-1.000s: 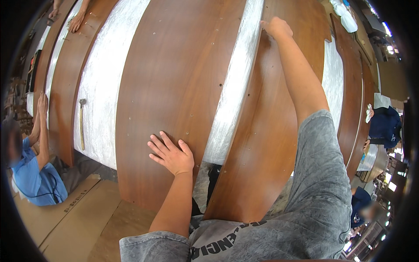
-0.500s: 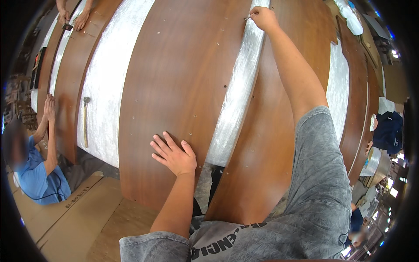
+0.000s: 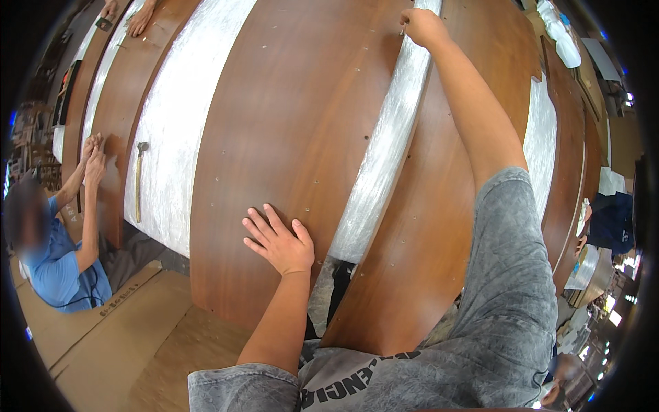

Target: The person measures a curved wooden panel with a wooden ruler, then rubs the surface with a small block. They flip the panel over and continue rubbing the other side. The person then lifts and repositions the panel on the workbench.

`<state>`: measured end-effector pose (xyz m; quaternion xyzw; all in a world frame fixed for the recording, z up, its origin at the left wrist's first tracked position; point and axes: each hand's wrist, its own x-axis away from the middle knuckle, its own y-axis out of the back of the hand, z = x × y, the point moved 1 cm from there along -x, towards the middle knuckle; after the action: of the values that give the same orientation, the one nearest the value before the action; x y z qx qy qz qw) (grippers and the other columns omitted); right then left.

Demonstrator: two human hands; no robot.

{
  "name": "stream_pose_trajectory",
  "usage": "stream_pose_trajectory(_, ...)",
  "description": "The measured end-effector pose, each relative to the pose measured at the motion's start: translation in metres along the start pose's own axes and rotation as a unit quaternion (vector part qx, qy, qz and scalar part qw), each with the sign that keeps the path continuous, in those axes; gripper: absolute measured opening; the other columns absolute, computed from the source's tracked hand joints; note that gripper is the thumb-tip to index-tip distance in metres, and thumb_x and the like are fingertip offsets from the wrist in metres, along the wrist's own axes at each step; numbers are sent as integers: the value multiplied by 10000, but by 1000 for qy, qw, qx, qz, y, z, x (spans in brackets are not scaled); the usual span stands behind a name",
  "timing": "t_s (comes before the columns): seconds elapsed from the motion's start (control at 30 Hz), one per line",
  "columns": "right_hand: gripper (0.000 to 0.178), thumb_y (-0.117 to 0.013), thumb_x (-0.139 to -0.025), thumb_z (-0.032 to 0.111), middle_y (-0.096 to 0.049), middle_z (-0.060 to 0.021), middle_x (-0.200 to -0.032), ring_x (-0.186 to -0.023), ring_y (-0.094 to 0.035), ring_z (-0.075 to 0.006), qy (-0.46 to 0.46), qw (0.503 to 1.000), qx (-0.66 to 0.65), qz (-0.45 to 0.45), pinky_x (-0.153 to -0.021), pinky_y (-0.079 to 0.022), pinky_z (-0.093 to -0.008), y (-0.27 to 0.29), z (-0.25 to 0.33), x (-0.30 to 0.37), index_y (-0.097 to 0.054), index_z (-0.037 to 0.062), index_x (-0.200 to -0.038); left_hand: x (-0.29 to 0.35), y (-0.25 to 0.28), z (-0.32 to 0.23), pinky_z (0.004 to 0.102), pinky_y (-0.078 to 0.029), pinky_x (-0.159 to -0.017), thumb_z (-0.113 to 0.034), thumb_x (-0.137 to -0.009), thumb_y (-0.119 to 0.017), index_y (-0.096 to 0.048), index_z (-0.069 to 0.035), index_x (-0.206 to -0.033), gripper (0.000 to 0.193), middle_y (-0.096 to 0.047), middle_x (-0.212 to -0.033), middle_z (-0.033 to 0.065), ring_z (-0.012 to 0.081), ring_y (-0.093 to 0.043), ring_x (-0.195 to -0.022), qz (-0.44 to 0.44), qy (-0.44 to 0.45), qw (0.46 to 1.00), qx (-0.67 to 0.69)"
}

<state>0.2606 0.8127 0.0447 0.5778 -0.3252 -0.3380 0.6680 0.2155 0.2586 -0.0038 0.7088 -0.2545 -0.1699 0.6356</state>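
Observation:
My left hand (image 3: 280, 240) lies flat on a wide brown wooden panel (image 3: 274, 123), its fingers spread. Far out at the top, my right hand (image 3: 425, 29) pinches something small and metallic near the panel's right edge; its kind is too small to make out. Beneath that hand runs a strip of plastic-wrapped surface (image 3: 388, 144), showing between the wide panel and a second brown panel (image 3: 419, 220) on the right. Small holes, some with metal-looking fittings, dot both panels.
A hammer (image 3: 139, 182) rests on plastic wrap (image 3: 171, 123) at the left. Beyond it, a person in a blue shirt (image 3: 68, 275) holds both hands at another panel (image 3: 110, 165). Another pair of hands (image 3: 141, 19) works at upper left. Cardboard (image 3: 89, 343) covers the floor.
The small metallic thing in my right fingertips pointed left and now points downward. The whole view has shifted slightly. My left hand keeps its place on the panel.

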Motion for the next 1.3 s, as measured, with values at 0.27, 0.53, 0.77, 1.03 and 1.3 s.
stream_pose_trajectory(0.27,543,-590,-963,584,-733,-144,-1066,-1023,-693,-332,-80,997,13,14,-849,-553,-462,5,12,6,-706,58,-1031,-1,0,-1,663,-45,-1201,-334,-973,-496,-260,-42,-1590,723,-144,-1677,224,431,-70,-1557,-5,-5,1000,-1)
stream_pose_trajectory(0.53,335,-672,-958,370,-735,-132,-1000,-992,-696,-315,-49,998,29,1,-809,-566,-428,-1,11,6,-673,60,-1087,0,-1,1,669,-51,-1198,-339,-972,-495,-258,-43,-1591,725,-140,-1678,223,432,-73,-1556,-8,-5,1000,-5)
stream_pose_trajectory(0.77,345,-702,-940,359,-728,-189,-1016,-966,-696,-369,-77,996,22,44,-821,-555,-476,0,7,5,-653,24,-1008,1,-2,1,674,-50,-1195,-340,-972,-492,-264,-46,-1589,721,-146,-1675,228,442,-78,-1553,-15,-12,1000,2)
stream_pose_trajectory(1.03,341,-651,-973,343,-734,-141,-933,-946,-704,-332,-74,995,12,65,-759,-570,-438,4,5,-4,-707,11,-922,1,-2,1,681,-47,-1192,-334,-960,-513,-275,-40,-1586,732,-142,-1675,237,444,-63,-1555,-19,-15,1000,4)
stream_pose_trajectory(1.3,324,-660,-961,335,-748,-128,-992,-955,-706,-317,-21,994,105,36,-784,-568,-426,5,16,-7,-729,20,-999,0,0,1,666,-43,-1199,-336,-975,-489,-258,-48,-1592,719,-137,-1678,224,434,-68,-1555,-2,-3,1000,0)
